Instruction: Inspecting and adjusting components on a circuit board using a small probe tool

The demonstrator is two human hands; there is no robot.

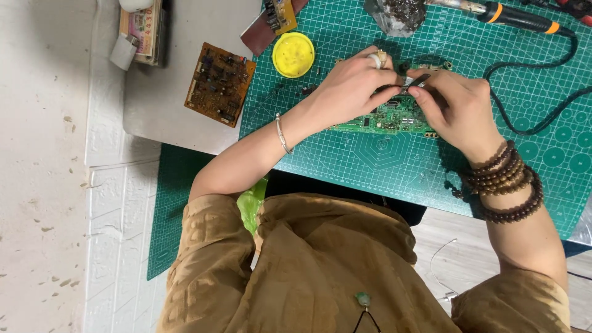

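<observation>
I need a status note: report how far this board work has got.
Done: brown circuit board lies aside, soldering iron is set down. In hand: left hand steadies the green circuit board while the right hand works thin tweezers on it. What is left cannot be told.

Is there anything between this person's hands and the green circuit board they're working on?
Nothing visible. The left hand rests right on the green circuit board, and the right hand holds a thin metal tool over it. The soldering iron lies apart at the mat's far edge.

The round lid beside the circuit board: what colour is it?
Yellow; the round lid shows clearly in the head view.
</observation>
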